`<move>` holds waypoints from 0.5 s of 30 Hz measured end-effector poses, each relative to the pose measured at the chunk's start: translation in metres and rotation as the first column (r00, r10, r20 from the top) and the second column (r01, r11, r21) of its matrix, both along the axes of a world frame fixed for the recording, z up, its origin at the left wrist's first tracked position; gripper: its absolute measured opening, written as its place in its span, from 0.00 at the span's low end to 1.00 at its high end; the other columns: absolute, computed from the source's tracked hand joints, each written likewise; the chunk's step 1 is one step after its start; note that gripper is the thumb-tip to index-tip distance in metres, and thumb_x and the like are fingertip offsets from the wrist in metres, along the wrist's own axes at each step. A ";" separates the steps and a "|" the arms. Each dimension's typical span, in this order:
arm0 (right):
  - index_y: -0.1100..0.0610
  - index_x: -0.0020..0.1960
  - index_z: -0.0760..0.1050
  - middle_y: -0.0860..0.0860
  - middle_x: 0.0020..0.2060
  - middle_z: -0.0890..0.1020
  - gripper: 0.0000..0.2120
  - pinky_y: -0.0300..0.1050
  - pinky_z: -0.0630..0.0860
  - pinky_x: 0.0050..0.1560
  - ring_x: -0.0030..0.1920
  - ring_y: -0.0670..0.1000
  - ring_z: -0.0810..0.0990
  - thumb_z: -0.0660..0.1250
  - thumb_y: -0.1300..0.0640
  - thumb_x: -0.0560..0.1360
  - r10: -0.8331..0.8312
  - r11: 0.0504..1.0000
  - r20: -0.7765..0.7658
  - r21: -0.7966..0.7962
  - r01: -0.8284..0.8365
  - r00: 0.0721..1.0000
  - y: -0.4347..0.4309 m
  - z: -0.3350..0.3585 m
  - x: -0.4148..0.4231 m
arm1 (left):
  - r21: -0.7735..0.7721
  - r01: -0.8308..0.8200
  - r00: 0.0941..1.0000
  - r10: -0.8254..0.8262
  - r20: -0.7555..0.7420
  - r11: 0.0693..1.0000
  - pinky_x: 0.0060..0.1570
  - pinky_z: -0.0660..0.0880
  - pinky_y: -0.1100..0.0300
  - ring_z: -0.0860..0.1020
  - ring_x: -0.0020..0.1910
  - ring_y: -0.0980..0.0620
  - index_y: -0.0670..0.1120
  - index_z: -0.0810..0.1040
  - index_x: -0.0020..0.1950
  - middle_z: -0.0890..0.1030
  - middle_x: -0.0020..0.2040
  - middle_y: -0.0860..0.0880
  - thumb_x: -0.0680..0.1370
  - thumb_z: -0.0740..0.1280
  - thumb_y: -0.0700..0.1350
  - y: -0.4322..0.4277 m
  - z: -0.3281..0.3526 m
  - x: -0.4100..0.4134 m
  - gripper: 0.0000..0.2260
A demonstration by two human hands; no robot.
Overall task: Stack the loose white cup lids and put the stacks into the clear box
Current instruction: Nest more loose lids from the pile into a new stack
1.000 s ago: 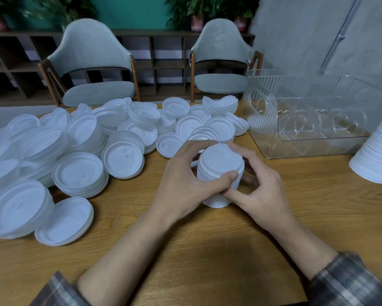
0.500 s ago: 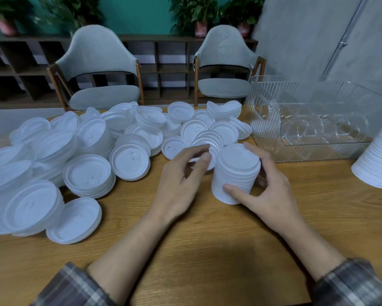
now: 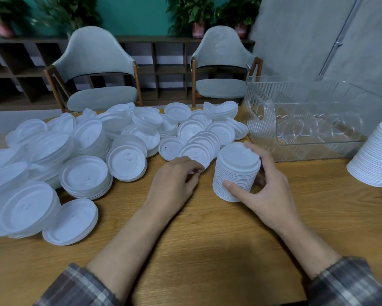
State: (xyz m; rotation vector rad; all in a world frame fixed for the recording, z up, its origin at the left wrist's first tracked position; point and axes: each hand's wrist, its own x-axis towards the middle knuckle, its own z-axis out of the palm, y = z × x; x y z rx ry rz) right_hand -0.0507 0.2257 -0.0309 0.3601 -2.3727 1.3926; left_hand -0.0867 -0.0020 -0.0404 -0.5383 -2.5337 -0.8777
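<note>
The lid stack (image 3: 237,171) stands on the table (image 3: 207,250) near the clear box (image 3: 265,138). The right hand (image 3: 267,188) is clamped round it, thumb opposite fingers, likely steadying it. The left hand (image 3: 174,182), fingers curled together, pinches the rim of a loose lid (image 3: 196,154), probably to add it.

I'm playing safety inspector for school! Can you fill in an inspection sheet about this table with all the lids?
Surface: wooden table, lids spread over its left half.
Job's things: lid stack upright near the middle; loose lids heaped left; clear box back right, no lids seen inside; second stack at the right edge.
Clutter: nothing seen.
Fingers: right hand grips the lid stack; left hand pinches the edge of the front lid.
Cables: nothing seen.
Surroundings: two chairs, a shelf and potted plants behind the table.
</note>
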 end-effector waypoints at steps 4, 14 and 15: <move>0.39 0.72 0.68 0.32 0.64 0.77 0.40 0.46 0.77 0.66 0.67 0.38 0.75 0.83 0.47 0.66 -0.004 1.000 -0.001 0.002 0.004 1.000 -0.001 0.000 -0.001 | 0.089 0.000 0.998 0.006 -0.061 0.996 0.51 0.76 0.62 0.80 0.47 0.61 0.48 0.85 0.57 0.81 0.50 0.56 0.80 0.71 0.39 0.000 0.004 0.003 0.08; 0.38 0.72 0.68 0.30 0.64 0.76 0.40 0.39 0.75 0.64 0.67 0.37 0.75 0.81 0.42 0.65 0.014 1.000 0.007 -0.008 -0.013 1.000 -0.002 0.001 0.000 | 0.623 -0.044 0.999 0.041 0.019 0.781 0.44 0.75 0.67 0.81 0.43 0.54 0.51 0.78 0.65 0.79 0.53 0.50 0.86 0.65 0.40 0.001 0.037 0.019 0.10; 0.38 0.72 0.68 0.31 0.64 0.76 0.40 0.40 0.75 0.64 0.67 0.38 0.75 0.81 0.43 0.65 0.018 1.000 0.008 -0.004 -0.018 1.000 -0.003 0.001 -0.001 | 0.658 -0.041 0.999 0.029 0.029 0.751 0.44 0.76 0.66 0.80 0.41 0.55 0.50 0.78 0.64 0.79 0.54 0.48 0.86 0.64 0.39 0.001 0.041 0.020 0.09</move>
